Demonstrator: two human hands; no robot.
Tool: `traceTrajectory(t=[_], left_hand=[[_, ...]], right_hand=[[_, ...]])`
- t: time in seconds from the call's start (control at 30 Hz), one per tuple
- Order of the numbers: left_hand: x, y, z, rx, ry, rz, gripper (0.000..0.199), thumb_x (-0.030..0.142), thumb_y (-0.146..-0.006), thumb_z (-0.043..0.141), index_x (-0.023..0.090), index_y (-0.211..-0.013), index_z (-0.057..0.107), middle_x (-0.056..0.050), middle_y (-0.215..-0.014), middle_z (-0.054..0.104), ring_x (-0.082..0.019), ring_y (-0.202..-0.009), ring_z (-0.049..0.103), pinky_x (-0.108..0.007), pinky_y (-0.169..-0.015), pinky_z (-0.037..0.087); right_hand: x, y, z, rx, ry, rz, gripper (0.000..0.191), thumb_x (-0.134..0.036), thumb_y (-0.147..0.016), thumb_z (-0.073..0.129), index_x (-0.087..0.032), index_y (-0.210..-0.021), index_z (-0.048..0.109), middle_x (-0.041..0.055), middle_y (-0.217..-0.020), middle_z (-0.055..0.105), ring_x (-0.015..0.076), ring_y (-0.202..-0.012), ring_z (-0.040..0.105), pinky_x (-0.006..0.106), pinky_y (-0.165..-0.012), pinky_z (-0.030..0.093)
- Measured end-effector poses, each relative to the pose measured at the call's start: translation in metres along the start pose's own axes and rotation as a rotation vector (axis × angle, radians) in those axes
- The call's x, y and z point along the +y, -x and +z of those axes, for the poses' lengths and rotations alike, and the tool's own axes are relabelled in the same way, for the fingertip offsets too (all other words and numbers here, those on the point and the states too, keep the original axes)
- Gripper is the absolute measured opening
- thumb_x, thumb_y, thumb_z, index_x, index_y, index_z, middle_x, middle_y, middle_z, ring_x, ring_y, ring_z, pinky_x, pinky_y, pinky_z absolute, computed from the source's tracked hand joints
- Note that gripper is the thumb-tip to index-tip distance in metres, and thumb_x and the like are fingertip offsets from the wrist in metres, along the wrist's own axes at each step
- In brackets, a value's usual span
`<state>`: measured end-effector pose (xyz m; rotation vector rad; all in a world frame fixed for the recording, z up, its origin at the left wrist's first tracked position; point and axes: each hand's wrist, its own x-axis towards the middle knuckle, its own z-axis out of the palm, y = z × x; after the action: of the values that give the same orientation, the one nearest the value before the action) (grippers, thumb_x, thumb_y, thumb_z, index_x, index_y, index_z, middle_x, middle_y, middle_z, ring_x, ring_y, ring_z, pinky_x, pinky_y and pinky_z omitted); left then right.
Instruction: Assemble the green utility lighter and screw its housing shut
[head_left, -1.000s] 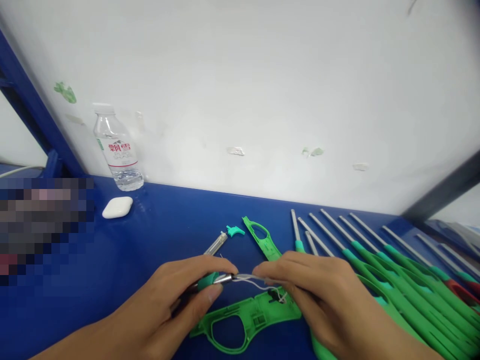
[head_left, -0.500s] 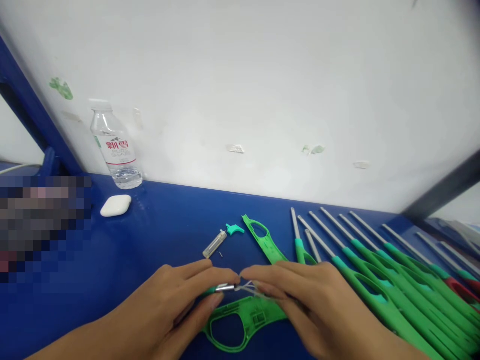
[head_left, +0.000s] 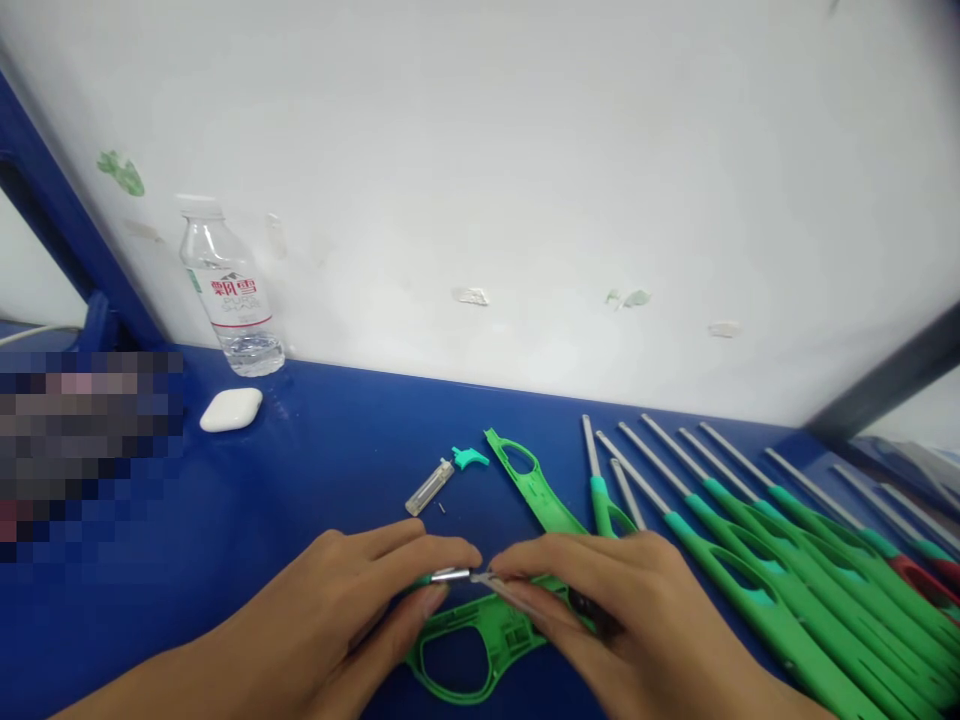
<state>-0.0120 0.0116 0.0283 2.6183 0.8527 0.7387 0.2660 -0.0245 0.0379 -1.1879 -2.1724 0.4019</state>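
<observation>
Blue table (head_left: 330, 430); your left hand (head_left: 341, 590) clamps a metal tube (head_left: 452, 576); your right hand (head_left: 637, 590), just apart, pinches pale wire (head_left: 482, 577) by its end; steadiness seems needed.

a pixelated patch (head_left: 75, 440) at the left edge masks whatever lies there. the left hand (head_left: 375, 595) covers the rear of the metal tube (head_left: 451, 576); the right hand (head_left: 607, 580) hides most of the pale wires (head_left: 484, 578) and the lower end of the upper green casing half (head_left: 541, 492). a dark piece (head_left: 595, 610) under its fingers is unclear. the right and bottom edges crop several long-nosed lighters (head_left: 814, 610). a tiny pin-like bit (head_left: 442, 509), mid-frame, is too small to identify.
</observation>
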Motion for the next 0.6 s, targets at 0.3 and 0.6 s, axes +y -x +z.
traceTrajectory(t=[0.3, 0.6], left_hand=[[-0.009, 0.005, 0.006, 0.140, 0.015, -0.098, 0.029, 0.036, -0.115, 0.060, 0.043, -0.143, 0.064, 0.008, -0.131, 0.084, -0.015, -0.115, 0.083, -0.017, -0.103, 0.062], [-0.010, 0.004, 0.006, 0.129, 0.012, -0.088, 0.029, 0.037, -0.115, 0.060, 0.042, -0.143, 0.065, 0.006, -0.129, 0.085, -0.017, -0.113, 0.084, -0.020, -0.103, 0.064]], right_hand=[[0.003, -0.007, -0.006, 0.082, 0.080, -0.034, 0.021, -0.025, -0.108, 0.076, -0.037, -0.124, 0.083, -0.0084, -0.101, 0.088, 0.0165, -0.079, 0.084, 0.023, -0.069, 0.063], [0.000, -0.012, -0.012, 0.011, -0.109, -0.061, 0.042, -0.010, -0.109, 0.059, -0.033, -0.129, 0.088, 0.0012, -0.105, 0.084, 0.0136, -0.077, 0.079, 0.022, -0.065, 0.060]])
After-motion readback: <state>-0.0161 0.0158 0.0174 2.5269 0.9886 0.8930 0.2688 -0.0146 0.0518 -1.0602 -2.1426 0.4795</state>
